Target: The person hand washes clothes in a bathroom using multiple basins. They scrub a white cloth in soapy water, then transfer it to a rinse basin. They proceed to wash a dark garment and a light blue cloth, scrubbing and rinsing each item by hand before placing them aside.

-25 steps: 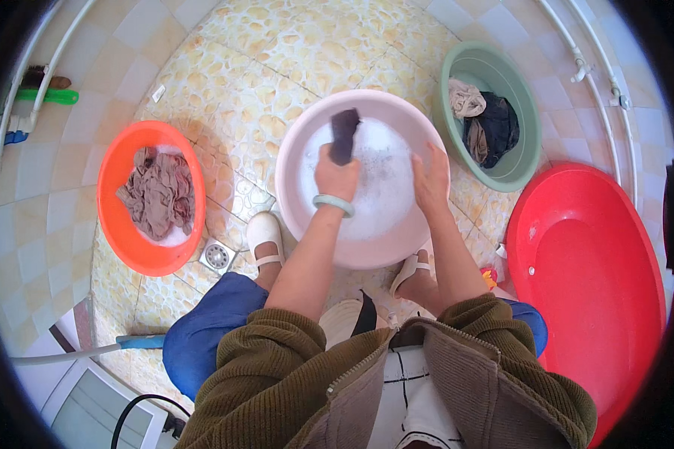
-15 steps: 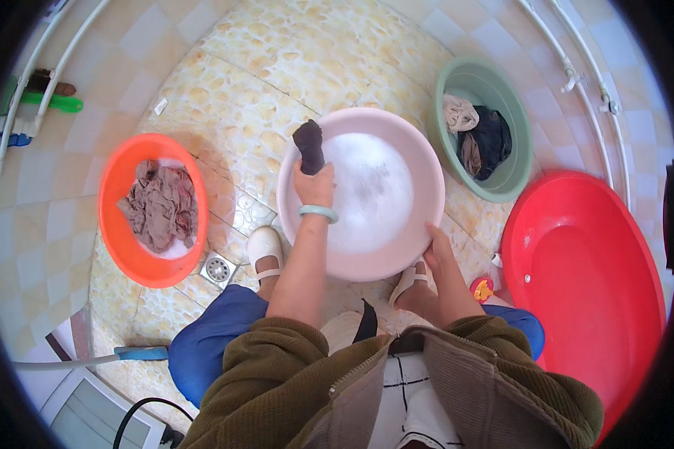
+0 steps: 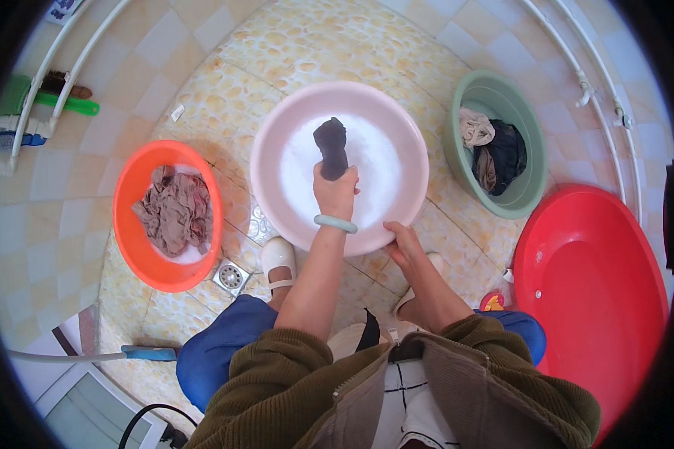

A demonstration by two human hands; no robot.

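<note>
My left hand (image 3: 335,191), with a pale green bangle at its wrist, is closed around a black bunched cloth (image 3: 331,142), sock-like in shape. The cloth stands up out of the fist, above the white suds (image 3: 378,161) in a pale pink basin (image 3: 269,135). Whether its lower end touches the water I cannot tell. At the near right of the basin, my right hand (image 3: 403,241) grips the rim, its fingers partly hidden beneath the edge.
An orange basin (image 3: 129,258) at left holds a wet brown garment (image 3: 174,209) and suds. Far right, a green basin (image 3: 533,202) contains dark and beige clothes (image 3: 505,153). A red tub (image 3: 591,284) lies at right. A floor drain (image 3: 232,278) sits by my left shoe (image 3: 277,254).
The pink basin has shifted left and away from me, my right hand staying on its rim. My left hand and the black cloth have gone from its left rim to over the suds.
</note>
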